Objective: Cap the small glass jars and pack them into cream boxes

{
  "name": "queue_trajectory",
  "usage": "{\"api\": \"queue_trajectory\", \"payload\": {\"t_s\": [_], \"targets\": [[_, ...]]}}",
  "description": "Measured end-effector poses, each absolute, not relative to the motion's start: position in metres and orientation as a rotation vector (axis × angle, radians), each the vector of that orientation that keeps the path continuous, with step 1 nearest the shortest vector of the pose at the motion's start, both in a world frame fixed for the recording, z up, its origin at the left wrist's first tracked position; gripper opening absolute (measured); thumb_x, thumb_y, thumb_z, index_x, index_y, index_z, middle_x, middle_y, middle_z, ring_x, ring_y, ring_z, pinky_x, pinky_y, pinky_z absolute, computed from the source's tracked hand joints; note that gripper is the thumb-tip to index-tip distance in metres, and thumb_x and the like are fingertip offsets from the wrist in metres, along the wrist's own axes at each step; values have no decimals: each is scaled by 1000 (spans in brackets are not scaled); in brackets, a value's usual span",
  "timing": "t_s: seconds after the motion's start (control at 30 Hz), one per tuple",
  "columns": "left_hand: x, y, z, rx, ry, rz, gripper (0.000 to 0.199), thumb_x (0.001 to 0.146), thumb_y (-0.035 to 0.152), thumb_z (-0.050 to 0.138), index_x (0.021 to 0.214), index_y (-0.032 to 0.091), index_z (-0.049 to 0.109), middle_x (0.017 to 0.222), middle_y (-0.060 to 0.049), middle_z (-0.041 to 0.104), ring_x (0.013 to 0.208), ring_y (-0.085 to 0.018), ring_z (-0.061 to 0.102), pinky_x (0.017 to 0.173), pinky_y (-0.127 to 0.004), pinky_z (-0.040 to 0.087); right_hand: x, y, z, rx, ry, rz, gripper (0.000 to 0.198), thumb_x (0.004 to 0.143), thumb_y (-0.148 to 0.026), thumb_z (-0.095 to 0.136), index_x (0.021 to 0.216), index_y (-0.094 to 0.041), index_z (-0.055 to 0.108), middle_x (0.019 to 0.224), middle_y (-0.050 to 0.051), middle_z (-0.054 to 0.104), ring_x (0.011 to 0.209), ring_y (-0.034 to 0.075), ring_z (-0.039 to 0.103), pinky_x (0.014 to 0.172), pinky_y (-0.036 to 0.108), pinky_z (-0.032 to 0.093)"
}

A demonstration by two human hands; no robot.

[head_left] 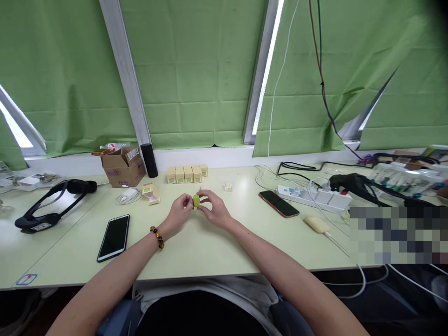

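Note:
A small olive-green block-shaped thing (196, 201) is held just above the table between my two hands; its exact kind is too small to make out. My left hand (181, 206), with a beaded bracelet at the wrist, has its fingers pinched at the thing's left side. From the right, the thumb and fingers of my right hand (216, 211) grip it. Behind my hands stand several small cream boxes (184, 175) in a row. An opened cream box (151, 193) lies left of my left hand. A small clear plastic piece (228, 187) rests beyond my right hand.
Phones lie at left (114, 238) and right (279, 203). A cardboard box (123, 168), black cylinder (149, 160) and white charger (129, 193) stand or lie back left. A black headset (56, 205) is far left. Right are a power strip (315, 198), cables and a cream mouse-shaped device (316, 224).

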State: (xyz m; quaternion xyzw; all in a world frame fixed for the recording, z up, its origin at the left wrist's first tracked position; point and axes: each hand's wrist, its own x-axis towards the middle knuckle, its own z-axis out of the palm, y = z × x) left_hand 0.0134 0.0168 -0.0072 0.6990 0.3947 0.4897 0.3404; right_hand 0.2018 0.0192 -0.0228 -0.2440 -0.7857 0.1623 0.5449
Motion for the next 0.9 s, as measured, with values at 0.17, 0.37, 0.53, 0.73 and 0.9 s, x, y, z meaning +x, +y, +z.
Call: {"api": "queue_trajectory", "payload": {"t_s": [0.17,0.37,0.53,0.73,0.9], "targets": [[13,19,-8,1821,1011,1281,14,88,32,60,83,19,57,79,0,60,75,-15,58,73,-31,48,202,19,-22,-583,-1856,410,43,91,-17,66,131,-29,59,128,9,63,109,24,66,91,47,65],[12,19,-9,1825,1012,1284,17,91,34,59,85,19,57,81,-1,61,76,-16,60,75,-32,50,202,17,-20,-587,-1852,428,43,89,-16,66,130,-28,60,125,8,64,109,23,66,91,46,65],[11,18,-9,1837,957,1307,21,97,39,56,89,19,59,84,-3,64,78,-16,63,77,-33,52,200,16,-18,-631,-1757,555,39,87,-18,69,124,-26,62,124,8,65,108,23,67,93,45,64],[6,20,-11,2016,928,1415,23,96,31,63,117,21,63,108,-8,70,96,-20,67,89,-37,55,202,15,-12,-667,-1602,781,39,83,-21,72,121,-26,61,125,7,67,113,22,68,95,42,62],[5,16,-8,2212,954,1518,13,96,24,63,108,22,67,104,-7,68,89,-18,64,84,-35,55,201,13,-14,-657,-1638,811,38,84,-23,73,121,-26,62,124,7,67,113,22,68,96,42,61]]}}
